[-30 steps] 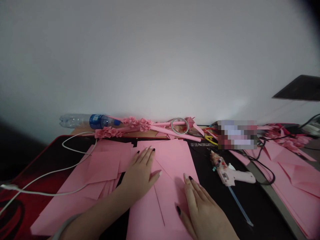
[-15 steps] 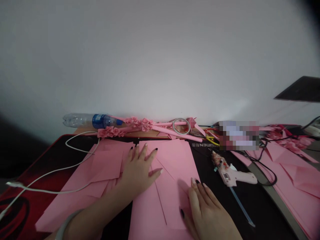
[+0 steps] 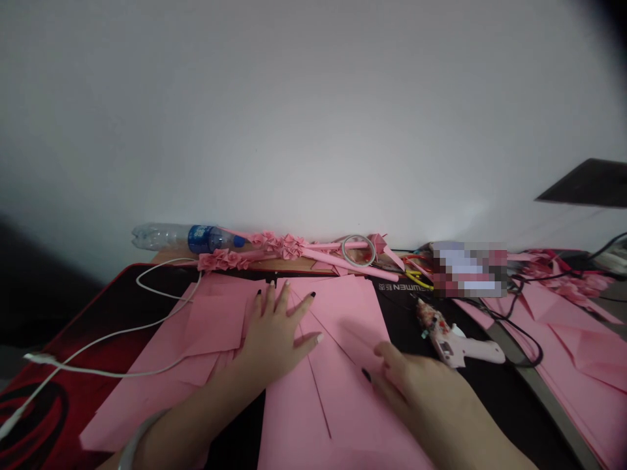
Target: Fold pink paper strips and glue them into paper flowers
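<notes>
My left hand (image 3: pixel 277 336) lies flat with fingers spread on pink paper (image 3: pixel 353 297), near the upper left of the central sheets. A folded pink piece (image 3: pixel 337 391) with slanting edges lies on top, its upper part under that hand. Over the right side of the paper, my right hand (image 3: pixel 411 378) has its fingers curled and its thumb pointing left, low over the surface. Its fingertips are mostly hidden, and I cannot make out anything in them. To the left are more pink sheets, with a smaller pink piece (image 3: pixel 215 323) on top.
A glue gun (image 3: pixel 460 346) lies at right. Pink paper flowers on stems (image 3: pixel 284 247), a tape ring (image 3: pixel 359 251) and a plastic bottle (image 3: pixel 200 239) line the wall. A white cable (image 3: pixel 122 375) crosses the left sheets. More pink paper (image 3: pixel 578 346) lies far right.
My right hand has moved up and right, and its outstretched fingers have curled. My left hand stays spread on the paper. The view has shifted slightly.
</notes>
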A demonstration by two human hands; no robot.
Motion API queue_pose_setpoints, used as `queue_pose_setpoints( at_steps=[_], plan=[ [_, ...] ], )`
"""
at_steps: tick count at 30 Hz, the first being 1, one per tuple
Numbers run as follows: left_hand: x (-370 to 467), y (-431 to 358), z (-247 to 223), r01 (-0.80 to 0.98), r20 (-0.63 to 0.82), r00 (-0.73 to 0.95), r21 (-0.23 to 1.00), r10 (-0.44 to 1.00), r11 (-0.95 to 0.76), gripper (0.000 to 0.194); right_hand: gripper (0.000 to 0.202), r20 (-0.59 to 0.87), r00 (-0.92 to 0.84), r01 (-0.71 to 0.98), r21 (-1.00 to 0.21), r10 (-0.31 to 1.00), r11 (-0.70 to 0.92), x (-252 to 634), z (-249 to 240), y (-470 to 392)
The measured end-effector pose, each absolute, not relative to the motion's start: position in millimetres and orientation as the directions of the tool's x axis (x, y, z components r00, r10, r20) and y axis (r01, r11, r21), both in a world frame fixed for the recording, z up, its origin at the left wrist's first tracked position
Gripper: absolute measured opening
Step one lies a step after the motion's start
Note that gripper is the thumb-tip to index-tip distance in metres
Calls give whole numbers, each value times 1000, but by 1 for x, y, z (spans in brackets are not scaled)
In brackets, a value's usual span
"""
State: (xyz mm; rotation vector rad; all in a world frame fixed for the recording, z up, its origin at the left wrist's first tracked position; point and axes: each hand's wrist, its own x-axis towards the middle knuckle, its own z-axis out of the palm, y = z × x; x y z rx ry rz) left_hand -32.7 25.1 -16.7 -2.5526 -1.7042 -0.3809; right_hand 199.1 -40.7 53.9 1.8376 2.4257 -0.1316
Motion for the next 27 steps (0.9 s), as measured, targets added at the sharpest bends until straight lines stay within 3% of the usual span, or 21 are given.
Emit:
queue_pose_setpoints(
  at_steps=[2, 7, 11, 14, 17, 22, 27],
  plan=[
    [-33, 25, -16, 915, 224, 361, 100, 905, -390, 64, 10, -117, -169, 983, -95, 979, 158, 188, 57, -19],
    [-36, 25, -18, 908, 220, 364, 131, 905, -397, 64, 10, -183, -207, 938, -318, 961, 142, 172, 43, 20],
    [-40, 29, -22, 892, 209, 366, 201, 907, -406, 62, 34, -299, -329, 837, -531, 896, 130, 177, 36, 32],
    [-41, 34, -19, 856, 203, 335, 342, 920, -387, 64, 43, -348, -426, 721, -688, 835, 81, 184, 34, 37],
    [-40, 38, -14, 760, 192, 262, 563, 946, -325, 70, 44, -404, -449, 551, -827, 797, -109, 187, 29, 37],
    [-42, 40, -10, 498, 130, 303, 823, 944, -273, 77, 42, -379, -476, 211, -925, 794, -315, 183, 23, 34],
    [-50, 43, 5, 480, 132, 439, 802, 889, -356, 57, 42, -387, -491, 38, -904, 780, -425, 174, 26, 28]
  ],
)
